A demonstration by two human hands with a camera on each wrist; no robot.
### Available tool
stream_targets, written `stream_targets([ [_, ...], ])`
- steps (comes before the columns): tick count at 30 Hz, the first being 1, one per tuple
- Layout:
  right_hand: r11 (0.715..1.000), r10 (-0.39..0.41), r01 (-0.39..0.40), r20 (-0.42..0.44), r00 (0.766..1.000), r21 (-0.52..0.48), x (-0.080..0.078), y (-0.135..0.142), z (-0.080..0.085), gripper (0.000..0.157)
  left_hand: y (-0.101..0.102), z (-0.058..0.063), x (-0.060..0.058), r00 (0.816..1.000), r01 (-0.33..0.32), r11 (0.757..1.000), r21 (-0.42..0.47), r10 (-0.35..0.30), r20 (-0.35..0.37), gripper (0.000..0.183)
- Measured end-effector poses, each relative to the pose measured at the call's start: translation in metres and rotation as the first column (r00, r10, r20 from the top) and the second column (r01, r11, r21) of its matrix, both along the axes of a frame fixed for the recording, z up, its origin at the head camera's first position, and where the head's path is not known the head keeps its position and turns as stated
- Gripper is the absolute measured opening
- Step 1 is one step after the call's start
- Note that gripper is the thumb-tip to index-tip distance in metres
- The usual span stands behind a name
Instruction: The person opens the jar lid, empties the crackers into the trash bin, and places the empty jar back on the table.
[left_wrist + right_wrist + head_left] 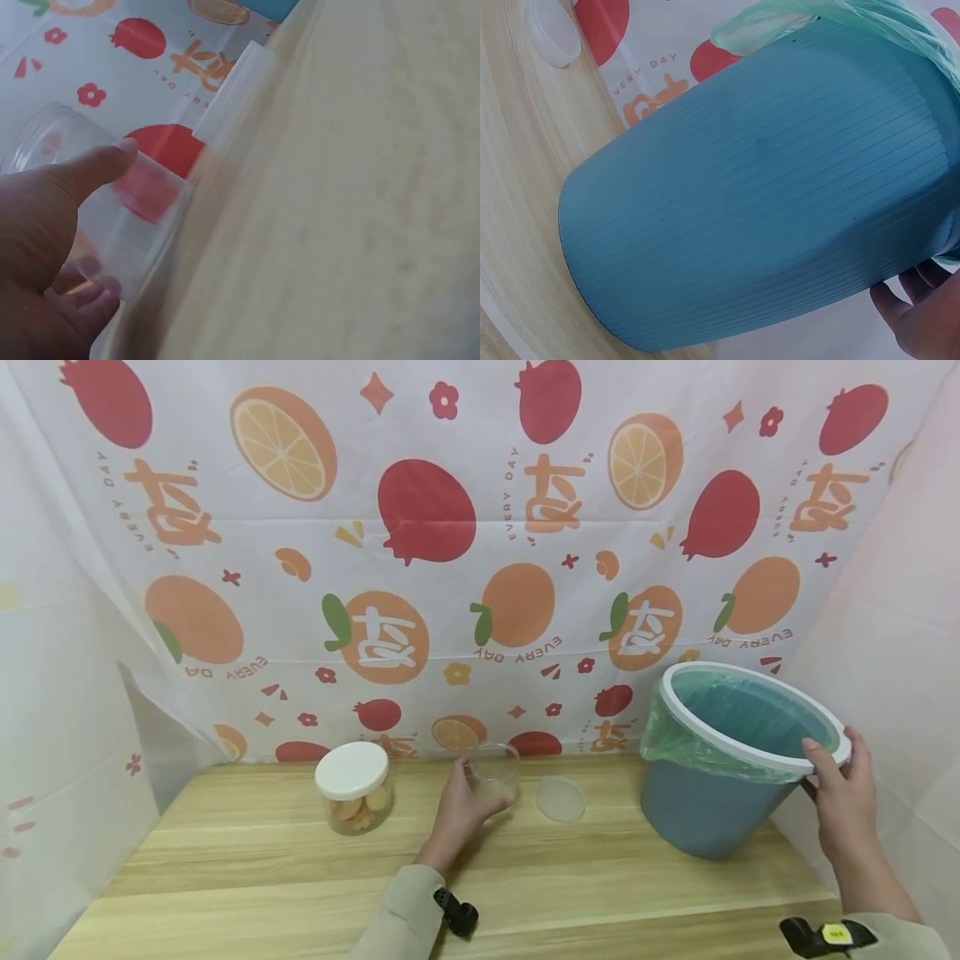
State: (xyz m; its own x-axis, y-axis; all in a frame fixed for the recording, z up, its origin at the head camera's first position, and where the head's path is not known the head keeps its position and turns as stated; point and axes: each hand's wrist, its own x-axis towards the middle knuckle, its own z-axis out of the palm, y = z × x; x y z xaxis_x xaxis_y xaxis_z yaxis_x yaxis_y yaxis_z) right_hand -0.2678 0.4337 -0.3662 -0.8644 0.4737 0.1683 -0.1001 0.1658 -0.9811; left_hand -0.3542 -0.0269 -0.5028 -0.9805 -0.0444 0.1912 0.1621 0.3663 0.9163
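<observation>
My left hand [461, 806] holds a clear plastic jar [497, 768], its thumb and fingers round the sides; the jar is upright at the back of the table. Just right of it lies a round translucent lid [560, 798]. At the right, my right hand [843, 789] grips the white rim of a blue trash can [712, 810] lined with a green plastic bag [667, 735]. The can tilts a little on the table. In the right wrist view, fingertips [889, 304] show against the can's side below the bag.
A jar of cookies [356, 802] with a white lid [352, 770] stands left of my left hand. The wooden table [480, 885] ends at a fruit-printed cloth [427, 510] behind, with pale cloth sides to the left and right.
</observation>
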Motion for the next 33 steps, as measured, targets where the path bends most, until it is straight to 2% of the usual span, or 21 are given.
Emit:
stream_targets([
  [4,1.0,-0.005,0.005,0.0,1.0,-0.013,0.001,0.0,0.001,0.077,0.0,-0.004,-0.002,1.0,0.006,1.0,-0.004,-0.006,-0.007,0.1],
  [10,0.999,0.001,0.0,-0.004,1.0,0.044,0.003,0.0,-0.001,0.078,0.001,-0.01,-0.003,1.0,0.005,1.0,-0.005,-0.005,-0.008,0.095],
  [14,0.998,0.006,-0.005,-0.007,1.0,0.06,0.003,0.0,-0.002,0.078,0.001,-0.011,-0.004,1.0,0.009,1.0,-0.002,-0.009,-0.016,0.094],
  [22,0.997,0.012,-0.012,-0.006,1.0,0.08,0.002,-0.001,-0.002,0.078,0.0,-0.011,-0.001,1.0,0.001,0.999,-0.054,-0.002,-0.012,0.099],
  [25,0.998,0.012,-0.012,0.004,1.0,0.067,0.002,-0.003,-0.002,0.078,-0.001,-0.004,0.004,1.0,0.0,0.999,-0.043,0.001,0.02,0.103],
  [29,0.998,0.007,-0.007,0.013,1.0,0.056,0.002,-0.003,-0.002,0.078,-0.005,0.014,0.013,0.999,-0.002,1.0,-0.03,0.004,0.054,0.104],
  [33,0.999,0.005,-0.005,0.008,1.0,0.05,0.003,-0.003,-0.002,0.078,-0.015,0.036,0.016,1.0,-0.014,1.0,-0.016,0.015,0.024,0.096],
])
